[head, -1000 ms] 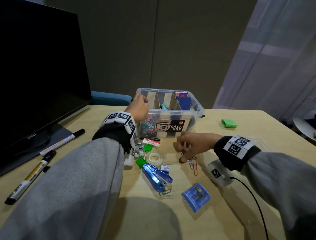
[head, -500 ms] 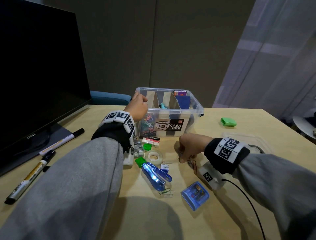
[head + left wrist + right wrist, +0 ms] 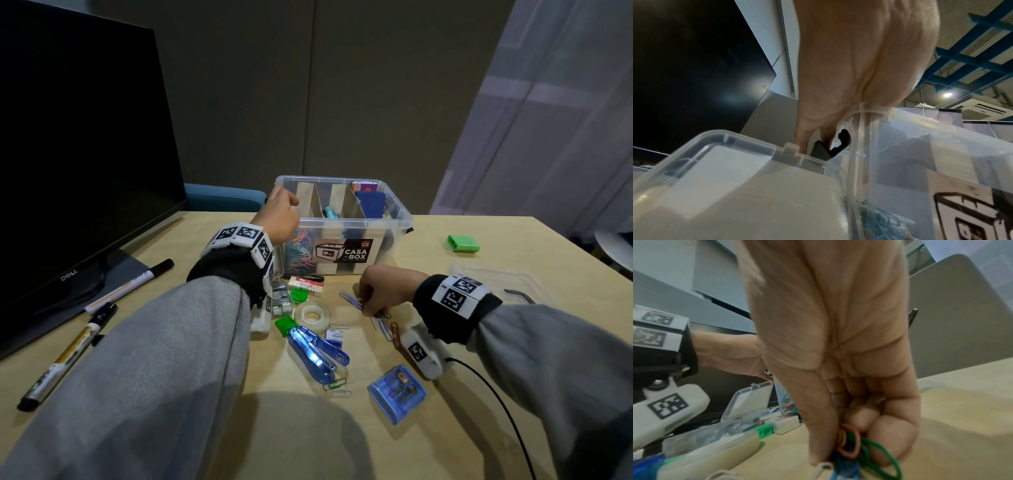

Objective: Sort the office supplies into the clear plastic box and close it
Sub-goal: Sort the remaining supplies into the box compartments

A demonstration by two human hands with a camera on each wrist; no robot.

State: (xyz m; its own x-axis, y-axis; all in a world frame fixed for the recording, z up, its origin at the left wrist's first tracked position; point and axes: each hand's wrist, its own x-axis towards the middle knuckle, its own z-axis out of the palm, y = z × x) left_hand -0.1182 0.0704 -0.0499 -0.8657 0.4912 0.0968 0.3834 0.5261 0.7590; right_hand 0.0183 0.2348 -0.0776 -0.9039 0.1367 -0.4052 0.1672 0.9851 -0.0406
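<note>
Clear plastic box (image 3: 394,236) lidless | left hand (image 3: 281,216) grips its rim | right hand (image 3: 383,291) pinches paper clips (image 3: 855,447)

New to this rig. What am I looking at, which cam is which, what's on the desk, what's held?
No robot here: a person works with bare hands, wearing tagged wristbands. The big picture comes from a head camera; the other two come from cameras on each wrist, looking along the fingers.

The left hand holds the rim of the clear plastic box, steadying it. The right hand has a pinching grip on a bunch of coloured paper clips at the table.

Loose on the table: a tape roll, blue stapler, green case and two markers. The box lid lies beside the right wrist.
</note>
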